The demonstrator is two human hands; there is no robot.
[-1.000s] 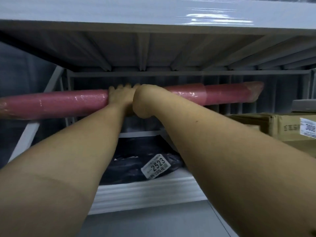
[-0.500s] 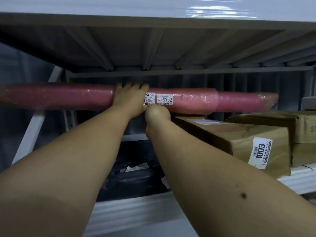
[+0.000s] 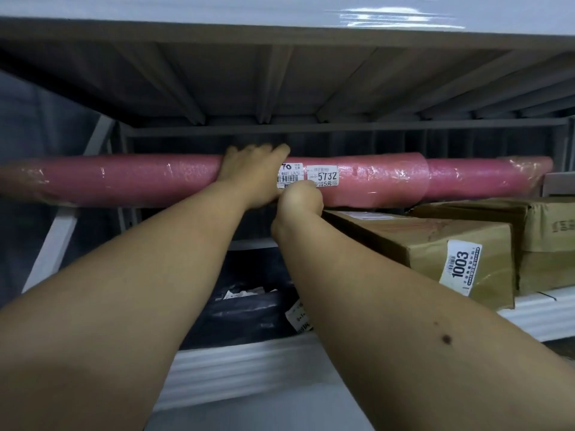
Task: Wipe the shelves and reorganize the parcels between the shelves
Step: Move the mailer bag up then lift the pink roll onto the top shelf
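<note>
A person's two bare arms reach into a grey metal shelf (image 3: 242,365) to handle a long pink roll (image 3: 130,178), a parcel wrapped in clear film that lies level across the bay, its right end resting on top of the cardboard boxes and its left end running out past the frame's upright. The left hand (image 3: 253,174) lies over the front of the roll with its fingers curled across the top, gripping it; the right hand (image 3: 300,199) is bunched just below the white label (image 3: 322,176) reading 5732, touching the roll's underside, though whether its fingers close round the roll cannot be told from here. A brown box (image 3: 435,244) tagged 1003 sits on the same level at right, touching a second box (image 3: 547,231) beside it, and a dark bagged parcel (image 3: 245,309) lies on the shelf beneath the arms. No cloth or wiper is in view, so the wiping half of the job shows no sign either way. Judged from how things lie, the reorganizing is mid-course: the roll is in hand and perched across the boxes rather than settled flat, and the boxes and the dark bag look yet to be sorted.
</note>
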